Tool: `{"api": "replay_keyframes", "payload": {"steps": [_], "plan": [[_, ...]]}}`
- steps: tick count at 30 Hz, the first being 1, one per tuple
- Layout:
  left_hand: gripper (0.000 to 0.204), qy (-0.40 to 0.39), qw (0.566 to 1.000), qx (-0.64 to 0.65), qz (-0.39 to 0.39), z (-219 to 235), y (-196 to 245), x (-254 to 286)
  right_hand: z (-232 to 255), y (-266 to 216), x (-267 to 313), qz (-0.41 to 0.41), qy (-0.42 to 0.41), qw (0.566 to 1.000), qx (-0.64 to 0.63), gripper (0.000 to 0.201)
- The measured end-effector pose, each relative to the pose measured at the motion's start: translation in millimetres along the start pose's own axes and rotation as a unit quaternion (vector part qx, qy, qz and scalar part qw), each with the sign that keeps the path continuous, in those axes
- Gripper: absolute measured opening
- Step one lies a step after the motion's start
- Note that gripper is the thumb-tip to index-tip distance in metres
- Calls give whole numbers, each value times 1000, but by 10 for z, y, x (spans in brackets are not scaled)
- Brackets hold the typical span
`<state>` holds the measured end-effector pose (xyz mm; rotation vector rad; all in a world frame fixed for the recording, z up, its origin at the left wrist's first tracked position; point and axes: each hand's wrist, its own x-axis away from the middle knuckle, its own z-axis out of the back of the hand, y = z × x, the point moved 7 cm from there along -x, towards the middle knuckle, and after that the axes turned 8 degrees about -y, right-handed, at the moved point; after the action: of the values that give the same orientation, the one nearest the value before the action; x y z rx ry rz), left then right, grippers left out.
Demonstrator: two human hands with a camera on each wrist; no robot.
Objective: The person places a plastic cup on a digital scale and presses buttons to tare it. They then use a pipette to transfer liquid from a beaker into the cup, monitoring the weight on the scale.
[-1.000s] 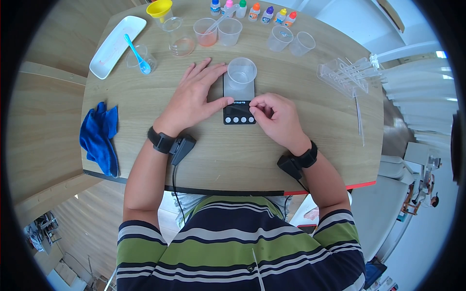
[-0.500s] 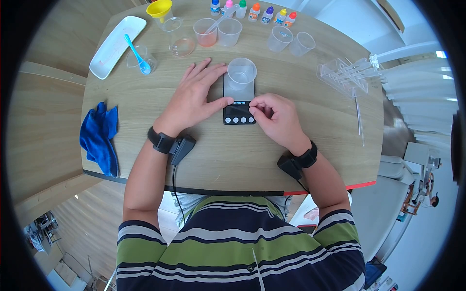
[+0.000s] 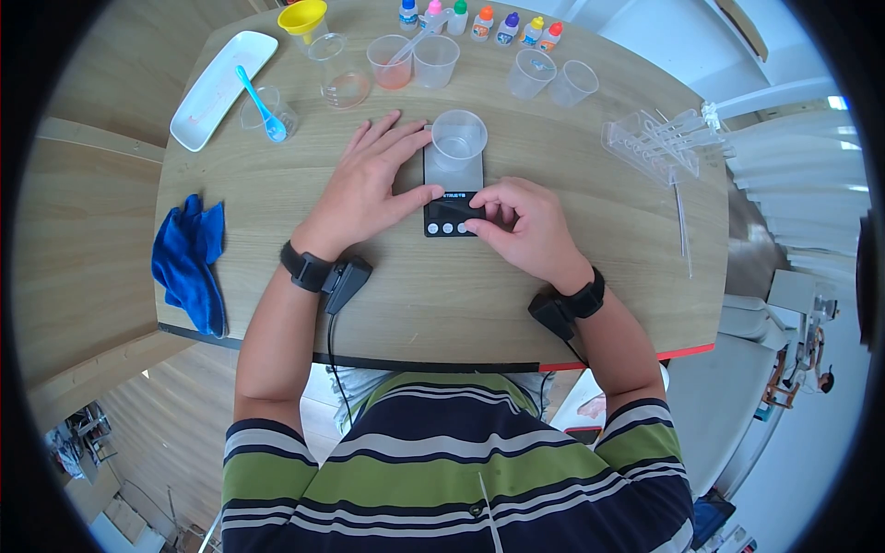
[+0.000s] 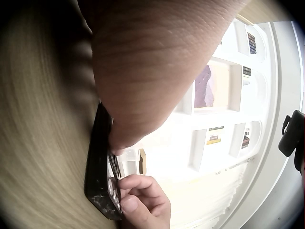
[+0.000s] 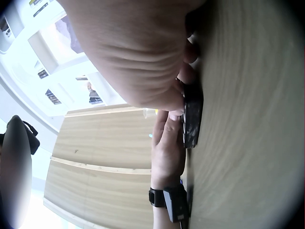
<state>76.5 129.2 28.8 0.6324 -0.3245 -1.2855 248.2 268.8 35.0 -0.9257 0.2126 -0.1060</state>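
Note:
A small black digital scale (image 3: 452,211) with a silver plate and a row of round white buttons lies on the wooden table. On its plate stands a clear plastic cup (image 3: 459,136). My left hand (image 3: 367,180) lies along the scale's left side, fingers spread and extended, thumb tip touching the display's upper left corner. At the right edge my right hand (image 3: 527,221) reaches over the button panel. Its thumb covers the rightmost button and its index fingertip is at the display's right end. The left wrist view shows this thumb and index finger close against the scale's face (image 4: 114,188).
Clear cups (image 3: 436,63), one with pink liquid, stand behind the scale near several small dropper bottles (image 3: 481,25). To the left are a white tray (image 3: 198,124), a blue spoon (image 3: 267,115), a flask with a yellow funnel (image 3: 302,17) and a blue cloth (image 3: 189,263). A clear rack (image 3: 636,147) stands right.
My right hand's thumb has shifted left from the scale's right edge onto the button panel, and its index fingertip has moved slightly. The left hand and the cup have stayed in place.

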Motion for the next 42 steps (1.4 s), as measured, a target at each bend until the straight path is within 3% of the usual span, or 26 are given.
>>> {"api": "replay_keyframes", "payload": {"steps": [31, 42], "plan": [[71, -2, 1000, -1, -2, 22, 2, -4, 1, 26, 9, -10, -18, 1000, -18, 21], [72, -2, 1000, 4, -3, 9, -18, -9, 25, -113, -21, 47, -45, 997, 34, 50]]}}
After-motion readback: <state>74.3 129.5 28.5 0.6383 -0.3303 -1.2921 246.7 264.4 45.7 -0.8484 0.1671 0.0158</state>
